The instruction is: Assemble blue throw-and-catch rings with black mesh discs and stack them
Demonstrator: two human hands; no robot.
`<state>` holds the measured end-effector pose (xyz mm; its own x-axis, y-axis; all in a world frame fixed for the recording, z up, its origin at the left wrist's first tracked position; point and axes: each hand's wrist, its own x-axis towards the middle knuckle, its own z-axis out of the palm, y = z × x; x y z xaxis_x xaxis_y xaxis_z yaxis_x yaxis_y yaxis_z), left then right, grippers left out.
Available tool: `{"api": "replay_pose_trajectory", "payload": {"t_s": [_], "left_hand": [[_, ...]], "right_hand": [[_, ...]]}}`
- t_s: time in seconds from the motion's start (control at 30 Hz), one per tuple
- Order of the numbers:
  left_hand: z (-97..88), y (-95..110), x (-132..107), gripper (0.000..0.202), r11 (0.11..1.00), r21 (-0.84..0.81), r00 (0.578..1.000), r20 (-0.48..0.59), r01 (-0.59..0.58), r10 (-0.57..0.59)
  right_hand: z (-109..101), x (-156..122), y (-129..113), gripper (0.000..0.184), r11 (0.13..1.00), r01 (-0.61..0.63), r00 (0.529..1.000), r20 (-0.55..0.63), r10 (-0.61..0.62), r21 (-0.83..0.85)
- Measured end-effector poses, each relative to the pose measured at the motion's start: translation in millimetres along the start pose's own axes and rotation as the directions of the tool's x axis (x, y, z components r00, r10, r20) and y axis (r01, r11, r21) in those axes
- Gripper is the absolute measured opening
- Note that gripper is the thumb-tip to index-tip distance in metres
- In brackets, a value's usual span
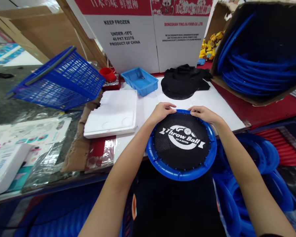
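Observation:
A round blue hoop [160,164] with black mesh stretched across it, printed "Throw Ball" in white, lies at the near edge of the white tabletop [222,102]. My left hand [162,111] rests on the hoop's far rim at the upper left, fingers curled and pressing the mesh edge. My right hand [204,113] grips the far rim just to the right, fingers bent over the mesh edge. The two hands are a short gap apart.
A pile of black mesh [184,80] lies behind the hoop. A small blue tray [139,80], a red cup [108,74], a white foam lid [112,113] and a tilted blue basket [59,79] stand left. A carton of blue hoops [256,65] sits right; more hoops [268,158] lie below.

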<state>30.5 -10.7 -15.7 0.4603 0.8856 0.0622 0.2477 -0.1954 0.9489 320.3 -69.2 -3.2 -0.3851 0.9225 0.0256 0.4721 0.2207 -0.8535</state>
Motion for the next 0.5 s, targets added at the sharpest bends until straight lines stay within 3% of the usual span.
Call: {"api": "replay_pose_trajectory", "payload": {"t_s": [0.3, 0.43, 0.5], "left_hand": [[4.9, 1.4, 2.0, 0.021, 0.982, 0.179, 0.998, -0.003, -0.060, 0.061], [5.7, 6.8, -1.4, 0.020, 0.962, 0.223, 0.988, 0.026, -0.155, 0.153], [5.2, 12.2, -5.7, 0.022, 0.927, 0.273, 0.966, 0.092, -0.257, 0.241]], "right_hand": [[2.2, -8.2, 0.8, 0.028, 0.999, 0.028, 0.999, -0.041, -0.030, -0.037], [7.4, -9.6, -7.7, 0.032, 0.997, 0.032, 0.998, -0.052, -0.036, -0.075], [13.7, -12.1, -12.3, 0.029, 0.980, 0.114, 0.987, -0.091, -0.130, -0.165]]}}
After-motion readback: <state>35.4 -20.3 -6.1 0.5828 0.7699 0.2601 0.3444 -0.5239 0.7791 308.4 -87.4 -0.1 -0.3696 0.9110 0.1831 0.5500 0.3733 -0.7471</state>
